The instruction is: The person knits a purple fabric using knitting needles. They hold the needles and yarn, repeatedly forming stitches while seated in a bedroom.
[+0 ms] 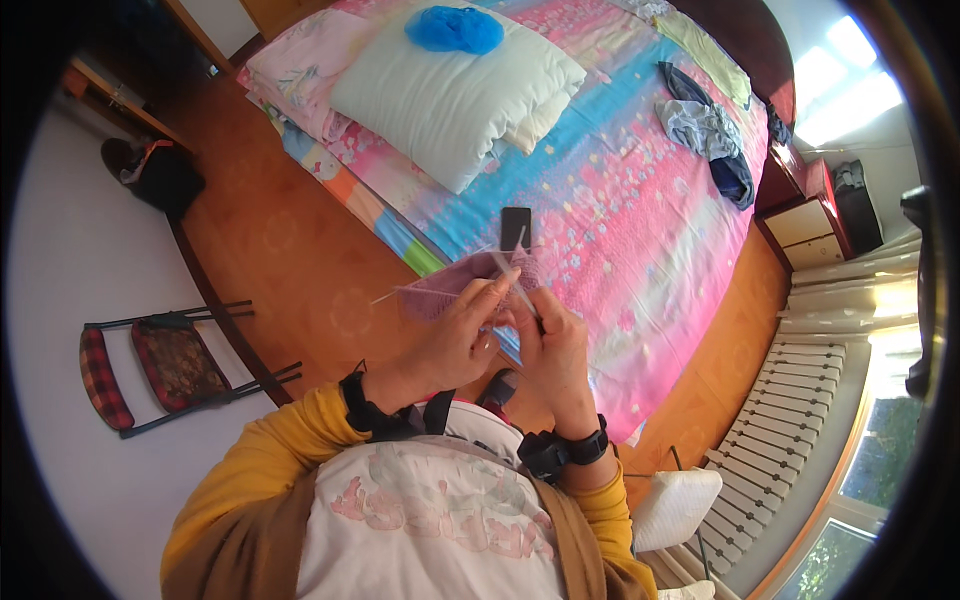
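My left hand is closed around a piece of mauve knitting, its index finger stretched toward the upper edge. Close beside it, my right hand pinches a thin knitting needle that slants up to the left. Another needle end sticks out past the left side of the knitted fabric. The two hands almost meet, and the knitting hangs on their far side, in front of the bed's near corner. The fingers hide part of the stitches. A black phone lies on the bed just beyond the knitting.
The bed has a pink and blue flowered cover. On it are a white folded quilt, a blue bundle and rumpled clothes. A folded chair leans at the left wall. A radiator and white seat are at the right.
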`<state>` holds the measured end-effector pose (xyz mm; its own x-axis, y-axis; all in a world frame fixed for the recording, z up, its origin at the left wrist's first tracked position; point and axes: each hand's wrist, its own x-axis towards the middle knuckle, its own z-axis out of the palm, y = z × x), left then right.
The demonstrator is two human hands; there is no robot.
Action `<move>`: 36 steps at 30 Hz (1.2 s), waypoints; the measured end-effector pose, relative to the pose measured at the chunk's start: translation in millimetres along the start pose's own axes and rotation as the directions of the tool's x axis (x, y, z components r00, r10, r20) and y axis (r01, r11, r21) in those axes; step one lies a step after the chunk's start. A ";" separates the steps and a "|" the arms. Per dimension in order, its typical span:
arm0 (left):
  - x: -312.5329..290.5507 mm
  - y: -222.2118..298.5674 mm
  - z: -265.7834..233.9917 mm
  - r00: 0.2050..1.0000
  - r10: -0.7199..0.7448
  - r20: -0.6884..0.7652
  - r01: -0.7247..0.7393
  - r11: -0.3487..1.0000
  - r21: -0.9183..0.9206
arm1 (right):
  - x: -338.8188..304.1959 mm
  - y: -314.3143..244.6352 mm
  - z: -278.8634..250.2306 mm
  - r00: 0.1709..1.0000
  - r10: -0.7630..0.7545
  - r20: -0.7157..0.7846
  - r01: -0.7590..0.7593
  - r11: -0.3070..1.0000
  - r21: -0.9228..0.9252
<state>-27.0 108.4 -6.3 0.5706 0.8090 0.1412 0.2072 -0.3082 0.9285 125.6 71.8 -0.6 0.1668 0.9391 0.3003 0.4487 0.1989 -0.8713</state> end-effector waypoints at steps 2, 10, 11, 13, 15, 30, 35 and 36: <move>-0.4 8.2 -22.7 0.997 -0.072 0.027 0.071 0.997 0.032 | -4.7 13.1 -10.3 0.987 0.163 -0.006 -0.163 0.986 0.031; 4.5 -28.2 -81.8 0.852 -0.319 0.414 0.273 0.947 0.170 | -23.3 39.5 -30.0 0.939 0.344 0.012 -0.335 0.903 0.270; -1.7 -33.9 -73.1 0.769 -0.367 0.523 0.455 0.890 -0.045 | -25.0 40.5 -29.9 0.940 0.342 0.015 -0.331 0.899 0.286; -11.3 -44.4 -62.7 0.697 -0.390 0.602 0.501 0.865 -0.020 | -28.0 41.4 -31.9 0.935 0.354 -0.002 -0.348 0.920 0.182; -21.4 -52.2 -50.9 0.700 -0.380 0.605 0.544 0.832 -0.107 | -30.3 40.4 -36.2 0.938 0.345 -0.020 -0.343 0.936 0.086; -22.4 -41.2 -3.8 0.944 -0.141 0.298 0.254 0.887 -0.385 | -47.4 42.0 -13.1 0.939 0.259 0.226 -0.289 0.951 0.108; -10.1 -29.4 0.4 0.942 -0.227 0.246 0.322 0.817 -0.479 | -33.7 20.1 -7.2 0.928 0.302 0.219 -0.332 0.936 0.117; -8.6 -26.5 1.5 0.923 -0.278 0.265 0.380 0.760 -0.528 | -29.8 15.6 -6.5 0.923 0.326 0.206 -0.353 0.929 0.112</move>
<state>-36.2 108.8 -32.7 0.6798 0.7002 -0.2183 -0.0452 0.3371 0.9404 133.3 45.1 -20.6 0.1189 0.9891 -0.0867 0.2598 -0.1152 -0.9588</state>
